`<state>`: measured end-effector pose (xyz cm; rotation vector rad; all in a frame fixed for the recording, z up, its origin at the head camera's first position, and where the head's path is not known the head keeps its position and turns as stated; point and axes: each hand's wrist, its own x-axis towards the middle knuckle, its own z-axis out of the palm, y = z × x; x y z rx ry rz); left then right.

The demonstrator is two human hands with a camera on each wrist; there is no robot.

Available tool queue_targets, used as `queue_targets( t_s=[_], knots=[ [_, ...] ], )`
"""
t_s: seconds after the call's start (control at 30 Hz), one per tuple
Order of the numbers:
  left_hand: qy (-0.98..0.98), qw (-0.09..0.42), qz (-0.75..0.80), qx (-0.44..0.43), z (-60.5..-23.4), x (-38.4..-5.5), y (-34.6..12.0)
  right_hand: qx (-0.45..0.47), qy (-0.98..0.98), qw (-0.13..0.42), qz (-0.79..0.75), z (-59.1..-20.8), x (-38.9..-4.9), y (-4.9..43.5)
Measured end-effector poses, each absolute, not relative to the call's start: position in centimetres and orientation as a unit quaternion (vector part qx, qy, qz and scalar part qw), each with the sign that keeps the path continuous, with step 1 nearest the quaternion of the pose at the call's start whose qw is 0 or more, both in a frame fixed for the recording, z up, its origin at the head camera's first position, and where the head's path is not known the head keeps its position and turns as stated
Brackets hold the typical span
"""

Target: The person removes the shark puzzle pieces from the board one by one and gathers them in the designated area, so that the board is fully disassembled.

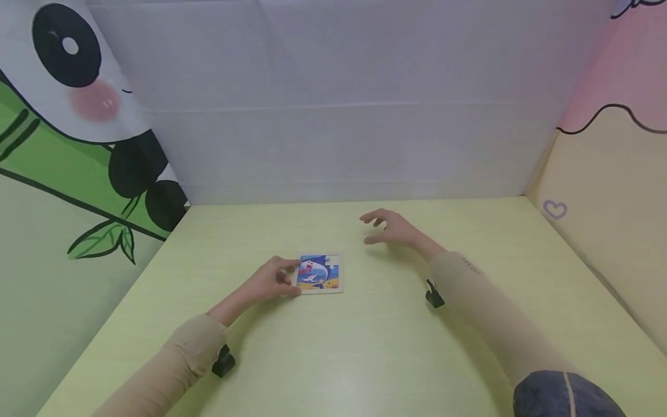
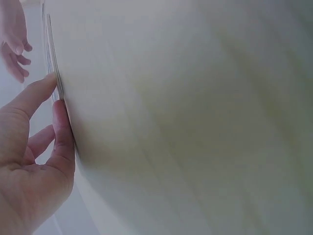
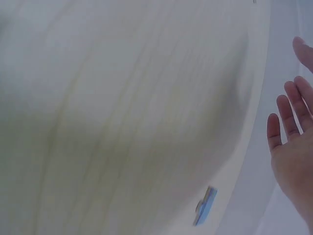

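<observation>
A small jigsaw puzzle (image 1: 319, 272) lies flat on the table, showing a whale on blue and orange-yellow within a pale frame. With thumb and forefinger, my left hand (image 1: 271, 279) holds its left edge. The left wrist view shows the puzzle's thin edge (image 2: 52, 54) almost side-on, with the left hand (image 2: 36, 152) at it. Raised over the table beyond and right of the puzzle, my right hand (image 1: 393, 227) has spread, lightly bent fingers and holds nothing. A small blue-topped piece (image 3: 206, 206) with a rounded knob shows in the right wrist view, apart from the right hand (image 3: 296, 152).
The pale yellow table (image 1: 333, 359) ends at a white backdrop (image 1: 333, 150). Cartoon-printed panels stand at the left (image 1: 62, 202) and right (image 1: 615, 191). Small black devices hang at the left wrist (image 1: 223, 361) and right wrist (image 1: 434, 294). A dark blue covered shape (image 1: 563, 394) enters at bottom right.
</observation>
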<state>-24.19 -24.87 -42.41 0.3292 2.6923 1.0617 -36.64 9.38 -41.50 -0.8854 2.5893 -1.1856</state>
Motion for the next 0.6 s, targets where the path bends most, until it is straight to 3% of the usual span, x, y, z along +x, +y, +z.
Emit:
queue_targets(
  t_s=[0.6],
  knots=[
    [0.920, 0.119, 0.356, 0.109, -42.2, -24.2, -24.9, -0.308, 0.875, 0.100, -0.359, -42.6, -33.0, 1.0]
  ],
)
